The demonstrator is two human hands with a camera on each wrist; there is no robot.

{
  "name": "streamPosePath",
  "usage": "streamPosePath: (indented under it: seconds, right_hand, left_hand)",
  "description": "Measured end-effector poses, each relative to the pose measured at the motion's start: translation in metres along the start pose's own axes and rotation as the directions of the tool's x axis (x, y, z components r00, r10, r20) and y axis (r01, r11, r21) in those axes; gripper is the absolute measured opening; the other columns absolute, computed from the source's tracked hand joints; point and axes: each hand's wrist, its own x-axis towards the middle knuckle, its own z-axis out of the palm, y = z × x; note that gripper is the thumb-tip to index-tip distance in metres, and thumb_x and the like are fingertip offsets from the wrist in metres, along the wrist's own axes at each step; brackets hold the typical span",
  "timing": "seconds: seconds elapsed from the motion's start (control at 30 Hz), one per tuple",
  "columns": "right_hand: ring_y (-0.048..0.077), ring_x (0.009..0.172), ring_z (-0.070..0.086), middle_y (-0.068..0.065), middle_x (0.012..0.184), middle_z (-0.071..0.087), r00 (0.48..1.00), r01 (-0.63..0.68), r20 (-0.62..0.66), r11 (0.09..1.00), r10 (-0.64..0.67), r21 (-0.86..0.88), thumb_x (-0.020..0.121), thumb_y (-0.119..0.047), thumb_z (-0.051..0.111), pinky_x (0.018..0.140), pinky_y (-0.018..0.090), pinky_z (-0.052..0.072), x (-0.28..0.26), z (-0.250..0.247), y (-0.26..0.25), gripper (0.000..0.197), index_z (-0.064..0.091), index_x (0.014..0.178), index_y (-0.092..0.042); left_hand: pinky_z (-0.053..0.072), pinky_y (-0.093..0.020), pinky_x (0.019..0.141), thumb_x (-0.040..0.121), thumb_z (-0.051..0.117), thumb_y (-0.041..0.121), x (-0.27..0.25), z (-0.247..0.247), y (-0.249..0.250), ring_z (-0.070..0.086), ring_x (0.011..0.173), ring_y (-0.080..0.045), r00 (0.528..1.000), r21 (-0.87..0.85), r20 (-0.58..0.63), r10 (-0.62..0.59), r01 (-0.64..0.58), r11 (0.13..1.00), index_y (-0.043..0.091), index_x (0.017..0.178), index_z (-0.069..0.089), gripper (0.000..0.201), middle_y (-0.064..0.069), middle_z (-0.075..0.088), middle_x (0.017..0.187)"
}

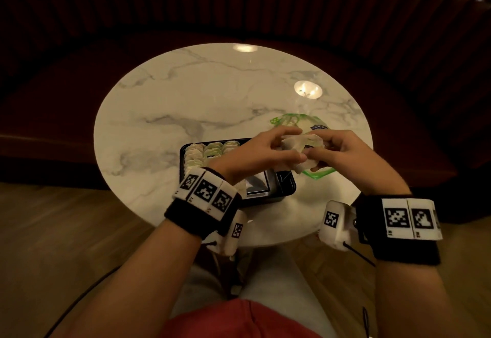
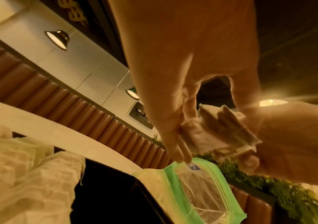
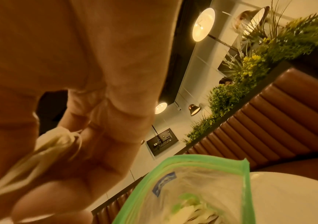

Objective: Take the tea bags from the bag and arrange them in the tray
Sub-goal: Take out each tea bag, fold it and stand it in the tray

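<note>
Both hands meet above the right end of the black tray (image 1: 288, 187), holding a small bunch of white tea bags (image 1: 299, 146) between them. My left hand (image 1: 268, 152) pinches the bunch from the left, my right hand (image 1: 337, 152) from the right. From the left wrist the tea bags (image 2: 225, 130) show as a fanned stack between the fingers. The clear zip bag with a green rim (image 1: 300, 122) lies on the table behind and under my right hand; the bag (image 3: 192, 195) holds more tea bags. Rows of tea bags (image 1: 210, 152) fill the tray's left part.
The round marble table (image 1: 186, 104) stands before a dark red bench seat (image 1: 66, 98). The tray's right compartment shows a bare shiny bottom (image 1: 256, 182). Wooden floor lies on either side of my legs. Wall lamps and green plants appear in the wrist views.
</note>
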Motion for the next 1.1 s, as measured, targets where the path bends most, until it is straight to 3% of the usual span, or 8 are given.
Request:
streamPosePath:
  seconds: [0.13, 0.23, 0.33, 0.47, 0.6, 0.8, 0.9, 1.1]
  right_hand:
    - [0.023, 0.092, 0.067, 0.009, 0.100, 0.072, 0.992, 0.020, 0.124, 0.997, -0.011, -0.069, 0.090, -0.001, 0.058, 0.079, 0.032, 0.053, 0.007, 0.012, -0.007, 0.030, 0.069, 0.111, -0.018]
    - [0.013, 0.091, 0.068, 0.003, 0.099, 0.073, 0.985, 0.037, 0.169, 0.999, -0.031, -0.031, 0.088, 0.004, 0.058, 0.079, 0.023, 0.053, 0.011, 0.024, -0.011, 0.034, 0.066, 0.114, -0.016]
    - [0.011, 0.088, 0.068, 0.002, 0.101, 0.071, 0.995, 0.054, 0.079, 0.996, -0.059, 0.074, 0.085, 0.001, 0.068, 0.079, 0.021, 0.054, 0.014, 0.037, -0.007, 0.038, 0.061, 0.119, -0.016]
    - [0.012, 0.086, 0.067, 0.000, 0.102, 0.067, 0.995, 0.063, -0.082, 0.990, -0.053, 0.129, 0.083, -0.012, 0.074, 0.070, 0.019, 0.053, 0.016, 0.052, -0.002, 0.030, 0.063, 0.110, -0.018]
    - [0.003, 0.067, 0.061, -0.003, 0.080, 0.068, 0.983, 0.111, -0.160, 0.982, -0.086, 0.152, 0.085, -0.008, 0.071, 0.058, 0.017, 0.049, 0.016, 0.068, -0.002, 0.011, 0.066, 0.089, -0.017]
    - [0.008, 0.073, 0.066, 0.004, 0.091, 0.069, 0.983, 0.169, -0.094, 0.978, -0.158, 0.126, 0.089, -0.011, 0.068, 0.062, 0.022, 0.054, 0.015, 0.082, -0.010, 0.020, 0.066, 0.109, -0.014]
    - [0.007, 0.068, 0.065, 0.008, 0.089, 0.069, 0.983, 0.180, -0.064, 0.979, -0.174, 0.094, 0.090, -0.010, 0.066, 0.061, 0.021, 0.053, 0.016, 0.088, -0.014, 0.017, 0.069, 0.106, -0.010]
    - [0.009, 0.077, 0.068, 0.005, 0.089, 0.071, 0.989, 0.145, -0.056, 0.981, -0.139, 0.125, 0.090, -0.008, 0.065, 0.060, 0.019, 0.053, 0.019, 0.093, -0.016, 0.009, 0.066, 0.099, -0.004]
  left_hand:
    - [0.053, -0.036, 0.093, 0.076, 0.056, 0.019, -0.016, -0.005, 0.003, 0.067, 0.096, -0.022, 0.986, -0.109, 0.100, -0.134, 0.145, 0.983, 0.012, 0.122, 0.060, 0.047, -0.011, 0.069, 0.104]
    - [0.058, -0.035, 0.083, 0.082, 0.053, 0.013, -0.024, -0.012, -0.002, 0.068, 0.093, -0.030, 0.971, -0.134, 0.139, -0.196, 0.214, 0.968, -0.006, 0.117, 0.058, 0.040, -0.023, 0.069, 0.109]
    - [0.060, -0.033, 0.077, 0.094, 0.047, 0.000, -0.032, -0.021, -0.010, 0.070, 0.090, -0.030, 0.975, -0.205, 0.125, -0.184, 0.207, 0.957, -0.011, 0.117, 0.056, 0.027, -0.022, 0.071, 0.104]
    - [0.059, -0.035, 0.082, 0.094, 0.054, 0.002, -0.044, -0.029, -0.021, 0.071, 0.090, -0.027, 0.987, -0.277, 0.014, -0.162, 0.160, 0.947, -0.002, 0.116, 0.061, 0.023, -0.021, 0.070, 0.110]
    - [0.059, -0.034, 0.083, 0.093, 0.057, 0.001, -0.054, -0.035, -0.031, 0.071, 0.093, -0.026, 0.988, -0.264, -0.056, -0.143, 0.123, 0.957, -0.003, 0.126, 0.055, 0.033, -0.030, 0.063, 0.120]
    - [0.060, -0.032, 0.077, 0.091, 0.060, -0.001, -0.069, -0.039, -0.037, 0.071, 0.094, -0.027, 0.984, -0.283, -0.119, -0.134, 0.096, 0.954, 0.011, 0.118, 0.061, 0.029, -0.020, 0.068, 0.117]
    - [0.059, -0.029, 0.071, 0.091, 0.062, 0.003, -0.073, -0.042, -0.037, 0.071, 0.090, -0.025, 0.985, -0.258, -0.108, -0.135, 0.103, 0.961, 0.013, 0.119, 0.061, 0.030, -0.015, 0.070, 0.114]
    - [0.054, -0.029, 0.070, 0.076, 0.069, 0.034, -0.083, -0.055, -0.037, 0.070, 0.082, -0.016, 0.963, -0.220, -0.237, -0.130, 0.077, 0.972, 0.015, 0.117, 0.064, 0.046, -0.006, 0.075, 0.103]
